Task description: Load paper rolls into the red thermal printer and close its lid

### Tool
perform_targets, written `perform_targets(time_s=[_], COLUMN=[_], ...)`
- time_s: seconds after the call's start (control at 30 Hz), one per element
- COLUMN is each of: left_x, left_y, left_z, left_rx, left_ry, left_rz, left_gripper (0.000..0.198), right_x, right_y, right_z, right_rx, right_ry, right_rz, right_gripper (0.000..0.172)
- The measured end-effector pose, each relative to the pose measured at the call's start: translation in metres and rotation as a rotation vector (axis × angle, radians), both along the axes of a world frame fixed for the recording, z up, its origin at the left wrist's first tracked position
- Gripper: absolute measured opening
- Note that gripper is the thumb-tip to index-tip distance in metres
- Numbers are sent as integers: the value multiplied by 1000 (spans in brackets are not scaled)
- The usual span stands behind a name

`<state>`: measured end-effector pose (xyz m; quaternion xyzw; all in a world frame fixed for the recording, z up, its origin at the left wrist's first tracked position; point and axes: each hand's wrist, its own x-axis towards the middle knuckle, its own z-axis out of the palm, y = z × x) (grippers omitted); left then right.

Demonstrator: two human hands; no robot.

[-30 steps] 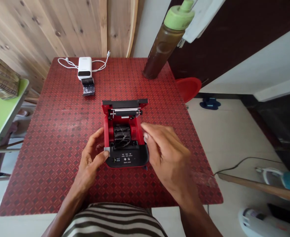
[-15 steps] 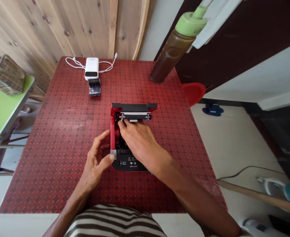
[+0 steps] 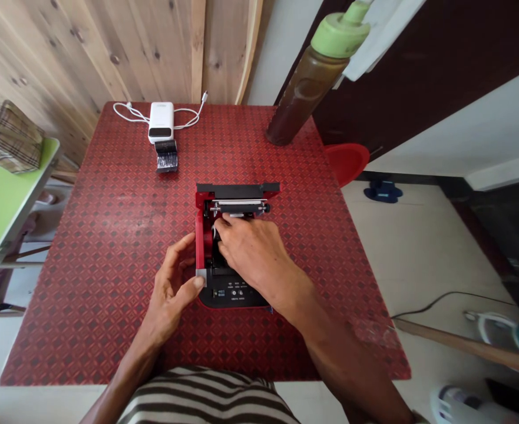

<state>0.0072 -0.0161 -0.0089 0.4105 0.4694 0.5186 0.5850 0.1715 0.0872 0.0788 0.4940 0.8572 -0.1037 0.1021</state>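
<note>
A small red and black machine that looks like a label printer (image 3: pixel 230 297) sits on the table with its lid raised at the back. A roller (image 3: pixel 241 208) shows under the lid. My left hand (image 3: pixel 173 282) steadies the printer's left side, the thumb on its grey front corner and the fingers along the red wall. My right hand (image 3: pixel 254 244) reaches down into the open bay, palm down, with bent fingers close together. Beside its fingertips a thin white edge (image 3: pixel 214 231) shows; what the fingers grip is mostly hidden.
On the patterned red table (image 3: pixel 122 282) lie a white power bank (image 3: pixel 161 121) with a cable and a curled black strip (image 3: pixel 167 158). A tall brown bottle (image 3: pixel 301 94) with a green lid stands at the back right. A red stool (image 3: pixel 347 162) is beyond the right edge.
My right hand has turned slightly and shifted right inside the printer, and a thin white edge now shows by its fingers. My left hand keeps its place on the printer.
</note>
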Motion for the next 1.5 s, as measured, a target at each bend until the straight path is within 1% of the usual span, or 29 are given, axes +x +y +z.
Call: perform_targets(time_s=[0.1, 0.2, 0.4, 0.57, 0.7, 0.8, 0.9, 0.97, 1.0, 1.07, 1.1, 1.13, 1.17, 1.2, 1.27, 1.3, 1.37, 1.43, 1.5], left_x=[-1, -2, -3, -2, -1, -1, -1, -1, -1, -1, -1, 0, 0, -1, -1, -2, -3, -4, -4], left_y=[0, 1, 3, 4, 5, 5, 5, 5, 5, 4, 4, 4, 3, 3, 2, 1, 0, 0, 1], left_z=[0, -2, -4, -3, -2, -1, -1, 0, 0, 1, 1, 1, 0, 0, -1, -2, -3, -4, -6], left_rx=[-2, 16, 67, 83, 85, 86, 80, 73, 69, 56, 47, 39, 33, 28, 21, 17, 9, 11, 24], left_ry=[12, 34, 122, 161, 165, 160, 160, 161, 158, 145, 136, 126, 119, 117, 123, 129, 137, 138, 144], left_rz=[8, 10, 4, 17, 23, 28, 30, 27, 25, 16, 10, 6, 5, 6, 14, 18, 20, 19, 20], left_gripper=[64, 67, 67, 63, 62, 63, 62, 61, 62, 63, 64, 65, 66, 67, 67, 67, 66, 66, 66], right_x=[0, -1, 3, 5, 3, 0, 2, 12, 21, 47, 62, 79, 94, 108, 128, 133, 134, 125, 115], right_y=[-1, -2, -7, -10, -12, -15, -23, -31, -35, -40, -40, -38, -34, -28, -13, -4, 9, 16, 16], right_z=[1, 3, 4, 3, 6, 11, 15, 19, 21, 26, 28, 28, 26, 22, 5, -7, -36, -64, -85], right_rx=[-6, -16, -21, 6, 17, 53, 101, 171, 211, 284, 305, 331, 350, 365, 432, 466, 493, 412, 317], right_ry=[9, 23, 38, 24, 9, -12, 3, 86, 171, 427, 593, 744, 844, 899, 1039, 1121, 1201, 1216, 1127], right_rz=[-7, -14, -31, -23, -21, -36, -14, -4, -5, -35, -70, -137, -233, -348, -574, -666, -812, -897, -907], right_gripper=[33, 33, 33, 43, 49, 47, 41, 32, 26, 13, 10, 12, 16, 19, 24, 26, 33, 37, 39])
